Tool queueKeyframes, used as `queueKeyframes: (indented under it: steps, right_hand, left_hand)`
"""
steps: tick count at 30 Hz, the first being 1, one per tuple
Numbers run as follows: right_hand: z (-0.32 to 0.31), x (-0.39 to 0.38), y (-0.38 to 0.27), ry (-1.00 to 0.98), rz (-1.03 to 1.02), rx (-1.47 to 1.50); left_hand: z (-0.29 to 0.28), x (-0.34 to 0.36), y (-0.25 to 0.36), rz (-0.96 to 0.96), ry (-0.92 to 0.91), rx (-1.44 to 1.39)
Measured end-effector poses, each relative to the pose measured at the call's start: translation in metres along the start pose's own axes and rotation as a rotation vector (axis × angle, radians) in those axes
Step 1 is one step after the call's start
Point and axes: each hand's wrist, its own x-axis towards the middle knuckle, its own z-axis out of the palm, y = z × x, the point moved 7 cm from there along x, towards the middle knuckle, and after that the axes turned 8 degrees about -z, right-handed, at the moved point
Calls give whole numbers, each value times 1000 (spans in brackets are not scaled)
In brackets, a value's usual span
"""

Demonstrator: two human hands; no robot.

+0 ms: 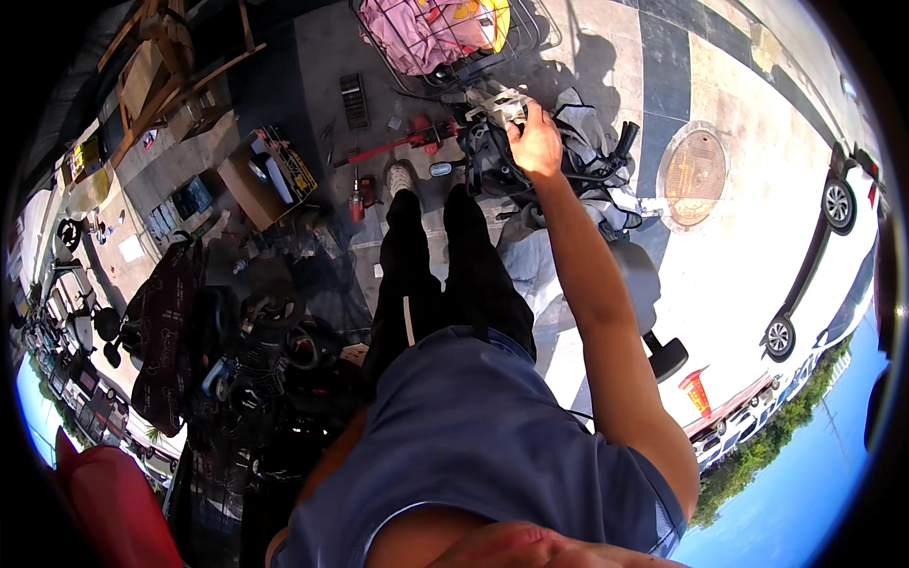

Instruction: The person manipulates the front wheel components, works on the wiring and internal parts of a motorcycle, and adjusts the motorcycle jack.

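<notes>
My right hand reaches forward to the front of an electric scooter, whose dark handlebar area lies below it. The thumb and fingers are curled round the edge of a pale, partly see-through plastic piece at the scooter's front. A black handlebar grip sticks out to the right of the hand, and a small mirror juts out on the left side. Grey and white covering hangs about the handlebar. My left hand is out of sight; only part of that arm shows beside my body.
A wire basket with pink cloth stands ahead. On the ground to the left lie a red long-handled tool, a red power drill and an open cardboard box. Another dark scooter stands close on my left; a white car is far right.
</notes>
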Motion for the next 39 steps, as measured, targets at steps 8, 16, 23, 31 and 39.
queueKeyframes:
  steps: [8, 16, 23, 31, 39]
  right_hand:
    - [-7, -13, 13, 19, 180, 68]
    - [-14, -21, -3, 47, -79, -2]
    - [1, -14, 16, 116, -22, 68]
    - [-19, -24, 19, 216, 96, 149]
    - [-7, -25, 2, 119, 12, 74]
  left_hand:
    - [9, -30, 30, -11, 26, 4]
    - [-132, 39, 95, 141, 463, 219]
    - [-398, -20, 382, 614, 1015, -7]
    - [-470, -91, 503, 799, 1023, -52]
    - [-455, -76, 520, 693, 893, 184]
